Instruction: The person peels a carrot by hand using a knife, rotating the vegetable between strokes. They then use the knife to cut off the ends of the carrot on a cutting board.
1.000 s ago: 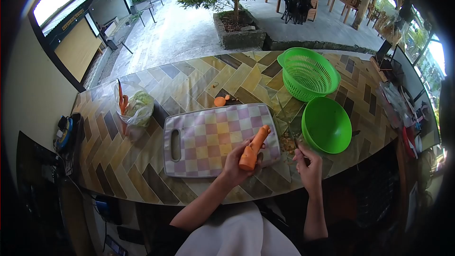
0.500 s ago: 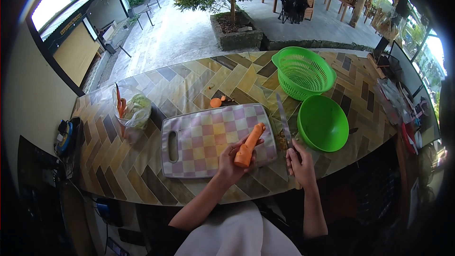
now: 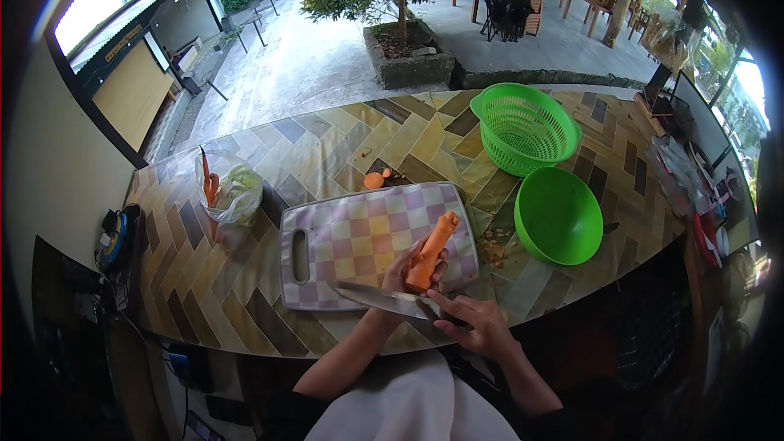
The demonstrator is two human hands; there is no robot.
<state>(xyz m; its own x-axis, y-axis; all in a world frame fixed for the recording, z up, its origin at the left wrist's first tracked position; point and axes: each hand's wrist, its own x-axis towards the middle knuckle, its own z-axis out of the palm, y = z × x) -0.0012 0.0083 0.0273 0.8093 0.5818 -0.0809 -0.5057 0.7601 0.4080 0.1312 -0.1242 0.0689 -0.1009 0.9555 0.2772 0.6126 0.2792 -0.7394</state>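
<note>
A thick orange carrot [image 3: 431, 255] slants upward over the right part of the checkered cutting board [image 3: 339, 233]. My left hand [image 3: 400, 271] is closed around its lower part. My right hand [image 3: 478, 325] grips a knife [image 3: 380, 299] by its dark handle, just below the carrot's wide end. The blade points left across the board's lower edge and over my left wrist. Behind the board lie cut carrot pieces [image 3: 374, 180], and small orange scraps [image 3: 494, 247] are scattered right of it.
A green colander [image 3: 529, 132] stands at the back right, with a green bowl [image 3: 559, 216] in front of it. On the left, a plastic bag [image 3: 237, 194] holds vegetables. The patterned table [image 3: 196, 278] curves along its front edge.
My right hand has moved left with the knife, from beside the board to below the carrot. The blade has swung from pointing away to pointing left. My left hand still holds the carrot.
</note>
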